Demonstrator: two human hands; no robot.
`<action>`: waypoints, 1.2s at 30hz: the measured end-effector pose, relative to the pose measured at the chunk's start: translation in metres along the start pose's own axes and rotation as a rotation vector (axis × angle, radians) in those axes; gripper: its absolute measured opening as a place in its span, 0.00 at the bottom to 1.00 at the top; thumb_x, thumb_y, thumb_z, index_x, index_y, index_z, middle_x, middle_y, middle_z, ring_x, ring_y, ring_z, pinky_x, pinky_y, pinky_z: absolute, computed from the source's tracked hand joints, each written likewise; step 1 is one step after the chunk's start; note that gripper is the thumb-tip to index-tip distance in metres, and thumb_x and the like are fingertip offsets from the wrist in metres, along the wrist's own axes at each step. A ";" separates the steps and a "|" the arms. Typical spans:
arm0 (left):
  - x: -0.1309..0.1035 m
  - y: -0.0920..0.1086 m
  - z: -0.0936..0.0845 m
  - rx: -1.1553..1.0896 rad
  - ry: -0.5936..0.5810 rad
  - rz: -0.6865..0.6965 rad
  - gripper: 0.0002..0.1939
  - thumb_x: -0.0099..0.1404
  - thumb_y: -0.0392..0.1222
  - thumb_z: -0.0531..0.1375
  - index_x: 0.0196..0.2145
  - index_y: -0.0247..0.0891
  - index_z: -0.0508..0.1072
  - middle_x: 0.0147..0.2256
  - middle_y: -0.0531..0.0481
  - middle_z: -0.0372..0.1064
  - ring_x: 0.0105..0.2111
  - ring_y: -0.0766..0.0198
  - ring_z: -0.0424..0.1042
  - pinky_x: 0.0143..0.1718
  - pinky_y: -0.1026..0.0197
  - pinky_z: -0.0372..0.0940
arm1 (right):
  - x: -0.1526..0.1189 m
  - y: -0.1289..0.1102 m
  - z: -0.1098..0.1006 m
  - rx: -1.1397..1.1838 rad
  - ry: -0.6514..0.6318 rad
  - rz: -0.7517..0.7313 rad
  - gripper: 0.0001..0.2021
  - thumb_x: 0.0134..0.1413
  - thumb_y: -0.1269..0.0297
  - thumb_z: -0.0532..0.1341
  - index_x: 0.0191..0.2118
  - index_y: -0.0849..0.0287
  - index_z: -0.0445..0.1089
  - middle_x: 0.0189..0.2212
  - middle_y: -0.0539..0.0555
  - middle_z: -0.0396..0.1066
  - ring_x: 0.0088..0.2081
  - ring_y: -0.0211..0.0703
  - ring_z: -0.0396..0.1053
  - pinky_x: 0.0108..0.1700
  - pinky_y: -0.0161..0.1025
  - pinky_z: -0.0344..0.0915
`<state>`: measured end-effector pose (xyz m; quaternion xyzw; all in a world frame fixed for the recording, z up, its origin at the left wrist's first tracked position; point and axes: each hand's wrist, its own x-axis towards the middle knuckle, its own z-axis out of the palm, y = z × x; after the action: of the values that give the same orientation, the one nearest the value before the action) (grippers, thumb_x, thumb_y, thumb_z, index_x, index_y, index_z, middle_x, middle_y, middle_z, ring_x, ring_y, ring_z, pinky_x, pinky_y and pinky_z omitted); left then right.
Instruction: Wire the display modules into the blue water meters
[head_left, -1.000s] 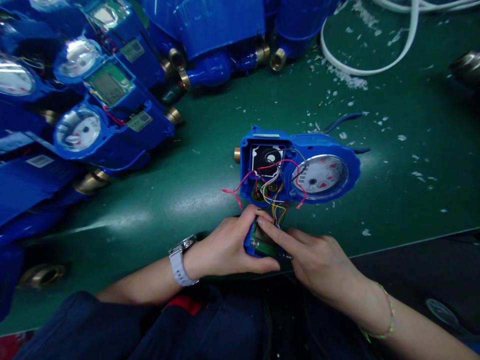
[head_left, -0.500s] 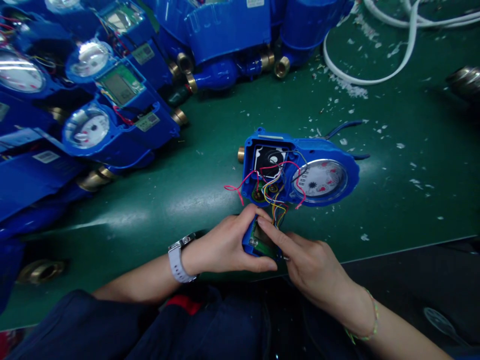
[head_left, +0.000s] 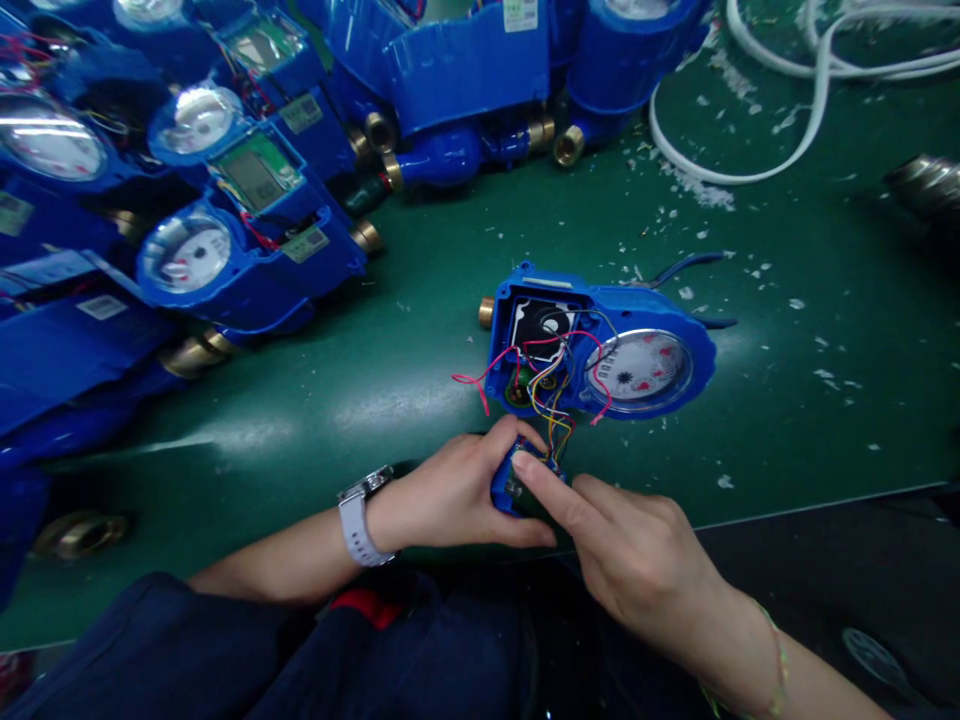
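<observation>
1. Gripping a small blue case [head_left: 501, 488], my left hand [head_left: 450, 490] is closed around its far and near edges, thumb on the side nearest my body.
2. My right hand [head_left: 645, 550] has its index finger stretched out, the tip touching the top of the case near its far end. The other fingers are curled at the right side; I cannot tell whether they hold anything.
3. Parts of a circuit board [head_left: 517, 488] show inside the case, mostly covered by my right hand.
4. Thin wires [head_left: 551, 412], yellow, black, white and red among them, run from the far end of the case to an open blue meter [head_left: 600, 300].
5. The meter lies on the green table [head_left: 420, 400], just beyond my hands. Its round dial [head_left: 641, 370] is on the right, its open box on the left. Loose red wires [head_left: 472, 380] stick out over the left edge.
6. A brass fitting [head_left: 487, 312] pokes out at the meter's left, two dark cables [head_left: 686, 264] at its right.
7. Many other blue meters [head_left: 247, 270] crowd the far left of the table.
8. At the far right, I see a looped white cord [head_left: 739, 180] and scattered pale flakes [head_left: 705, 195].
</observation>
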<state>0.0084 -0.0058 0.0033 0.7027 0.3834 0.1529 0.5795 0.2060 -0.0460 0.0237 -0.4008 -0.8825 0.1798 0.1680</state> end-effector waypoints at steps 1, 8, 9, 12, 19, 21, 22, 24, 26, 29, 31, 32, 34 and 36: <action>0.000 -0.001 0.001 -0.007 -0.003 0.004 0.28 0.53 0.50 0.69 0.46 0.38 0.63 0.40 0.47 0.71 0.36 0.59 0.73 0.39 0.57 0.67 | 0.003 -0.001 -0.005 0.088 0.005 -0.014 0.29 0.60 0.79 0.46 0.66 0.56 0.48 0.24 0.48 0.65 0.22 0.35 0.65 0.26 0.30 0.64; -0.003 -0.007 -0.004 -0.129 -0.068 -0.039 0.34 0.50 0.53 0.69 0.50 0.39 0.62 0.42 0.45 0.71 0.36 0.58 0.73 0.36 0.57 0.69 | -0.001 0.009 -0.024 0.819 0.160 0.548 0.15 0.68 0.67 0.47 0.57 0.50 0.55 0.20 0.42 0.57 0.14 0.31 0.57 0.16 0.27 0.58; -0.003 -0.007 -0.005 -0.165 -0.078 -0.035 0.34 0.50 0.52 0.70 0.49 0.39 0.61 0.42 0.46 0.71 0.36 0.59 0.73 0.35 0.58 0.69 | -0.004 0.011 -0.024 0.901 0.203 0.592 0.13 0.68 0.65 0.48 0.55 0.51 0.56 0.20 0.42 0.58 0.14 0.30 0.57 0.15 0.27 0.57; -0.003 -0.008 -0.006 -0.265 -0.095 -0.016 0.33 0.50 0.49 0.70 0.49 0.39 0.61 0.41 0.47 0.70 0.36 0.61 0.72 0.35 0.61 0.68 | -0.010 0.016 -0.022 0.967 0.248 0.665 0.11 0.68 0.63 0.49 0.53 0.55 0.58 0.20 0.42 0.61 0.13 0.30 0.57 0.14 0.28 0.56; -0.002 -0.008 -0.007 -0.318 -0.103 -0.028 0.34 0.49 0.48 0.71 0.49 0.40 0.61 0.42 0.47 0.70 0.36 0.62 0.71 0.36 0.61 0.68 | -0.020 0.016 -0.027 0.626 0.138 0.499 0.13 0.66 0.71 0.49 0.53 0.54 0.57 0.26 0.46 0.67 0.23 0.33 0.67 0.24 0.28 0.65; -0.002 -0.007 -0.008 -0.290 -0.104 -0.020 0.34 0.50 0.48 0.71 0.49 0.39 0.61 0.41 0.47 0.70 0.36 0.62 0.71 0.37 0.61 0.68 | -0.021 0.018 -0.033 0.425 0.065 0.365 0.15 0.65 0.73 0.51 0.54 0.53 0.59 0.31 0.49 0.71 0.30 0.35 0.71 0.31 0.29 0.68; -0.002 -0.006 -0.008 -0.270 -0.103 -0.016 0.33 0.50 0.48 0.71 0.49 0.39 0.61 0.41 0.47 0.70 0.37 0.61 0.71 0.37 0.61 0.68 | -0.020 0.019 -0.036 0.325 0.022 0.288 0.17 0.64 0.73 0.51 0.55 0.52 0.60 0.34 0.50 0.72 0.33 0.36 0.72 0.34 0.30 0.68; -0.003 -0.006 -0.008 -0.222 -0.099 -0.011 0.33 0.51 0.49 0.70 0.49 0.39 0.61 0.41 0.47 0.70 0.37 0.61 0.72 0.37 0.60 0.68 | -0.019 0.021 -0.042 0.146 -0.058 0.145 0.21 0.62 0.76 0.50 0.58 0.52 0.60 0.37 0.51 0.73 0.35 0.37 0.73 0.34 0.31 0.68; -0.003 -0.005 -0.007 -0.170 -0.093 -0.003 0.32 0.51 0.50 0.70 0.49 0.39 0.62 0.41 0.47 0.71 0.37 0.60 0.72 0.38 0.60 0.68 | -0.016 0.023 -0.048 0.011 -0.132 0.052 0.27 0.57 0.80 0.49 0.60 0.53 0.59 0.38 0.52 0.73 0.33 0.37 0.72 0.30 0.31 0.67; -0.003 -0.005 -0.006 -0.090 -0.079 0.007 0.32 0.51 0.51 0.69 0.49 0.39 0.62 0.41 0.46 0.71 0.38 0.59 0.73 0.39 0.58 0.69 | -0.009 0.025 -0.054 -0.100 -0.234 -0.037 0.35 0.47 0.83 0.49 0.62 0.54 0.58 0.35 0.51 0.72 0.28 0.37 0.70 0.23 0.32 0.62; -0.003 -0.004 -0.005 -0.036 -0.067 0.010 0.31 0.51 0.52 0.68 0.49 0.39 0.63 0.41 0.46 0.72 0.38 0.58 0.74 0.40 0.57 0.69 | -0.005 0.025 -0.057 -0.144 -0.279 -0.069 0.37 0.42 0.84 0.50 0.62 0.56 0.58 0.32 0.50 0.71 0.24 0.37 0.68 0.20 0.34 0.57; -0.003 -0.004 -0.005 -0.016 -0.063 0.013 0.31 0.51 0.53 0.68 0.49 0.39 0.63 0.41 0.46 0.72 0.38 0.58 0.74 0.39 0.57 0.69 | -0.003 0.026 -0.058 -0.163 -0.290 -0.081 0.38 0.41 0.84 0.50 0.62 0.56 0.58 0.30 0.50 0.70 0.23 0.37 0.67 0.19 0.35 0.55; -0.003 -0.003 -0.005 0.012 -0.060 0.016 0.31 0.51 0.52 0.68 0.49 0.39 0.63 0.41 0.46 0.72 0.37 0.58 0.75 0.39 0.57 0.69 | 0.001 0.026 -0.060 -0.191 -0.298 -0.106 0.38 0.40 0.83 0.51 0.61 0.57 0.59 0.27 0.49 0.68 0.21 0.37 0.66 0.18 0.37 0.51; -0.002 -0.002 -0.005 0.028 -0.063 0.012 0.30 0.52 0.52 0.68 0.48 0.39 0.63 0.40 0.46 0.73 0.36 0.58 0.75 0.38 0.57 0.69 | 0.005 0.027 -0.061 -0.202 -0.299 -0.137 0.37 0.40 0.83 0.52 0.60 0.58 0.60 0.26 0.49 0.68 0.20 0.37 0.65 0.18 0.38 0.49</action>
<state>0.0028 -0.0036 0.0030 0.7175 0.3629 0.1288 0.5805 0.2475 -0.0146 0.0653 -0.3237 -0.9363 0.1358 0.0058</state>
